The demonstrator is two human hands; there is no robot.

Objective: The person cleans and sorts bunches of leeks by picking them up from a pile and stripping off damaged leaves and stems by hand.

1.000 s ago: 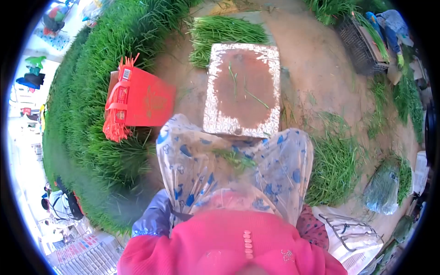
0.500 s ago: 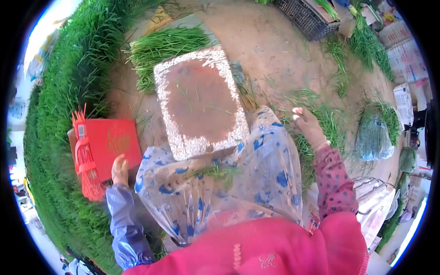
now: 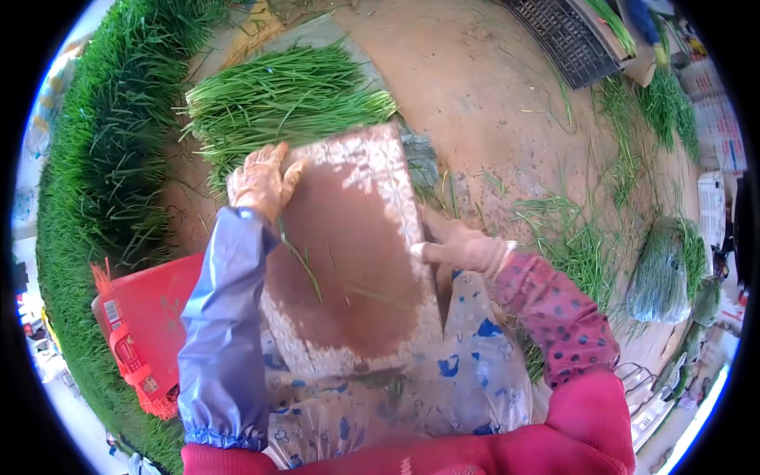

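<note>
A rectangular board (image 3: 348,237) with a white patterned border and a worn brown middle lies over my lap, a few loose green blades on it. My left hand (image 3: 265,184), in a tan glove, holds its far left corner with the fingers over the edge. On the right side, my right hand (image 3: 463,244), also gloved, grips the edge, thumb on top and the other fingers partly hidden. Beyond the board lies a thick pile of long green stalks (image 3: 285,99). A clear plastic apron with blue prints (image 3: 483,356) covers my lap.
At left are a red box (image 3: 158,297) with a bundle of red ties (image 3: 134,364) and a long bank of upright greens (image 3: 87,198). A black crate (image 3: 566,39) stands at the back right. Loose stalks (image 3: 574,245) and a bagged bundle (image 3: 661,273) lie on the right.
My left hand has left the red box and moved to the board's far left corner. My right hand has come in to its right edge. The board appears shifted and turned slightly.
</note>
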